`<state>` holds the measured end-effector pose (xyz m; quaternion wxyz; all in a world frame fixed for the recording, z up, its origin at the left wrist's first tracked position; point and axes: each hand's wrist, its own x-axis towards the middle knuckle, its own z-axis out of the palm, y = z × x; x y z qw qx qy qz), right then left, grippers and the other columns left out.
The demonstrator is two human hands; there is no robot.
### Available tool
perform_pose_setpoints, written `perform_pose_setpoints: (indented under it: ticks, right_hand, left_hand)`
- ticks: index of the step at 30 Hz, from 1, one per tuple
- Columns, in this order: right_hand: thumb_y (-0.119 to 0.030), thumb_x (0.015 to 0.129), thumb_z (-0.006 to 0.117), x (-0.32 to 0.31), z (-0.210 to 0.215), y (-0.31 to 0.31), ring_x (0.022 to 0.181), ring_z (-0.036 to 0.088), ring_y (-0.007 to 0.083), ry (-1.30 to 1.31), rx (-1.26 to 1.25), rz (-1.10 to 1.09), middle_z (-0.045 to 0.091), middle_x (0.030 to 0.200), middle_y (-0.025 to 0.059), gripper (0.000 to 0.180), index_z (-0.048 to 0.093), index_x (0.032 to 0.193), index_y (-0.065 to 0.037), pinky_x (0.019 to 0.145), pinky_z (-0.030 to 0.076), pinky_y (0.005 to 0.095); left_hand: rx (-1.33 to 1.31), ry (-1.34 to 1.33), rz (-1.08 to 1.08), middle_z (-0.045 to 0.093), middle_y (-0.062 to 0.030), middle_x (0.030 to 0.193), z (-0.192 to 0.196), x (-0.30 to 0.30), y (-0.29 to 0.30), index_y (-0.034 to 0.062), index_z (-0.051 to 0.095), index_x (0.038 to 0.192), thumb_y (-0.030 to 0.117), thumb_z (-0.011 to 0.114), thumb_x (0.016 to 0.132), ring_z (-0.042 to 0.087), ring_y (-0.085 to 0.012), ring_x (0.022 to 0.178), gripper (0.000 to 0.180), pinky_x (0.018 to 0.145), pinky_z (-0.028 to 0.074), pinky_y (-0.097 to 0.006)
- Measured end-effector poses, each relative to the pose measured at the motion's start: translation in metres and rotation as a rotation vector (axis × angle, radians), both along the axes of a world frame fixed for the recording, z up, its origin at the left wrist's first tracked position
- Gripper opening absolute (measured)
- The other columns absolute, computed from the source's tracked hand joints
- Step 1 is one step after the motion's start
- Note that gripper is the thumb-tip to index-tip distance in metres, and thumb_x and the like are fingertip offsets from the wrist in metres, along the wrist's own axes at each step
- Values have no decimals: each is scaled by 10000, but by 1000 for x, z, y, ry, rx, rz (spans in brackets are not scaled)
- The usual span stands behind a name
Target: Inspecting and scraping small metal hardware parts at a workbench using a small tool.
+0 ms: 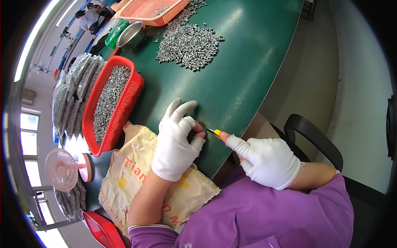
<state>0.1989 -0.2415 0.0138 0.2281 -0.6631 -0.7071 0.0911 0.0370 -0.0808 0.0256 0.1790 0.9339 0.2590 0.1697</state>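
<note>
My left hand (175,142), in a white glove with the thumb and index fingertips bare, is over the green table (248,62). Its thumb and index finger are pinched together, and whatever they hold is too small to make out. The other fingers stretch away. To the right, my right hand (269,161), gloved the same way, is closed around a small yellow-handled tool (217,132). The tool's thin dark tip points at the left fingertips, very close to them; whether it touches cannot be told.
Beyond my hands lies a heap of small metal parts (190,47). A red basket (137,84) of similar parts stands left, beside stacked bags (70,91) and a pink fan (62,169). Printed cloth (120,165) lies under my left forearm. A metal bowl (130,35) and orange basket (144,12) are farther off.
</note>
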Motion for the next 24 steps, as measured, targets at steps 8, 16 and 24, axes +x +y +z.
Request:
perform_pose_setpoints:
  ticks: [8,16,24]
  right_hand:
    - [-57,739,595,-4,1,1,440,524,191,-45,28,-20,503,555,38,639,502,1362,-169,427,438,332]
    - [-54,740,590,0,-1,5,453,536,203,-4,32,20,525,568,44,631,499,1359,-131,437,446,332]
    - [-117,778,583,14,12,16,478,573,243,60,-136,120,546,568,72,544,538,1320,-110,449,473,370]
  left_hand:
    - [-54,-3,5,562,-136,1243,-1,0,1,38,574,716,-44,708,635,428,-385,1277,177,1010,386,-425]
    - [-64,-11,7,575,-134,1229,0,0,2,26,573,701,-53,720,615,437,-389,1270,188,998,398,-424]
    - [-120,-11,33,574,-127,1249,-1,0,3,25,565,700,-61,714,619,428,-399,1277,190,999,397,-428]
